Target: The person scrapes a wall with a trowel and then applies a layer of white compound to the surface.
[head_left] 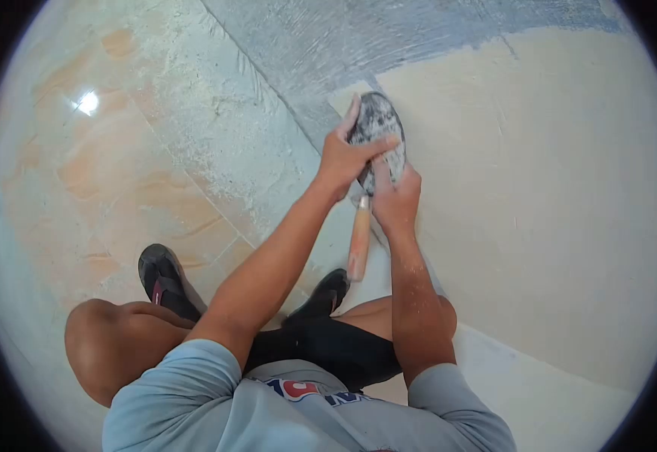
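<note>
Both of my hands are around a black oval piece [379, 113] smeared with white plaster, which looks like a flexible rubber bowl seen from its outer side. My left hand [343, 160] grips its left edge, fingers and thumb spread over the dusty surface. From below, my right hand [398, 194] is closed on its lower end, with its fingers pressed against it. A trowel's wooden handle [358, 245] points down toward my feet just left of my right wrist. Its blade is hidden behind the hands and the black piece.
Right of my hands spreads a smooth cream-coated wall surface [539, 196], with a rough grey-blue area [419, 30] above it. Marbled floor tiles [147, 188] lie at left, strewn with pale dust and debris [215, 105] along the wall. My black shoes [164, 275] stand below.
</note>
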Available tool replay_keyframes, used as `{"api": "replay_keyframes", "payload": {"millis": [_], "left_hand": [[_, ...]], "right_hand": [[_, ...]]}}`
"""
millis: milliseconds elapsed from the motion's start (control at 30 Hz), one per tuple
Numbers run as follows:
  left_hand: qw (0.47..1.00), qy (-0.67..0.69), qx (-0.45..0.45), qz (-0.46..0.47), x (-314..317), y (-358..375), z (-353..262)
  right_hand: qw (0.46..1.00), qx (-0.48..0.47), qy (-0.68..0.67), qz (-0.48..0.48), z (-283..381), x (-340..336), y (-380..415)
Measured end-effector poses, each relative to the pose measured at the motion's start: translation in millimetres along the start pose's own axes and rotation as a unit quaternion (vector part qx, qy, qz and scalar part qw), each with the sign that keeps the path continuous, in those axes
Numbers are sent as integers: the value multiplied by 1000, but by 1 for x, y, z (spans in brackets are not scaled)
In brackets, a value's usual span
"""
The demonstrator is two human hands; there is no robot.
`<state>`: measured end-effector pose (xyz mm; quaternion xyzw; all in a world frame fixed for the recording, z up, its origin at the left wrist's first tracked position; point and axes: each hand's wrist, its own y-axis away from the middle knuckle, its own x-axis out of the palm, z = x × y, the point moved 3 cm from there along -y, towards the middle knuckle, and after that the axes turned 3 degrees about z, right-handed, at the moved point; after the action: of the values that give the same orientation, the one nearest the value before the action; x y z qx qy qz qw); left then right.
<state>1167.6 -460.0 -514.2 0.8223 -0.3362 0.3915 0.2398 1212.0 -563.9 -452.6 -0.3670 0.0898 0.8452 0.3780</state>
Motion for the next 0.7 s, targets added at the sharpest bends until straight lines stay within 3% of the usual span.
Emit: {"api": "replay_keyframes", "payload": {"millis": [300,333,433,467,633,700], "left_hand": [[999,-30,12,-13,-3,-6,-10],[1000,-16,-16,-4,-2,-4,-4],[998,-48,0,-31,-2,-6,-4],[1000,6,3,-9,-5,-9,-1],[999,6,-44,-22,-3,-6,-13],[999,-10,-16,-30,0,-7,-18]], "right_hand": [[999,32,8,10,10,8,-10],[999,3,-25,-28,5,10,-8],[999,27,-34,16,9,5,-14],[1000,9,-17,22,10,7,-17],[999,51,6,11,17,11,-17],[998,39,31,30,19,6,-17]]}}
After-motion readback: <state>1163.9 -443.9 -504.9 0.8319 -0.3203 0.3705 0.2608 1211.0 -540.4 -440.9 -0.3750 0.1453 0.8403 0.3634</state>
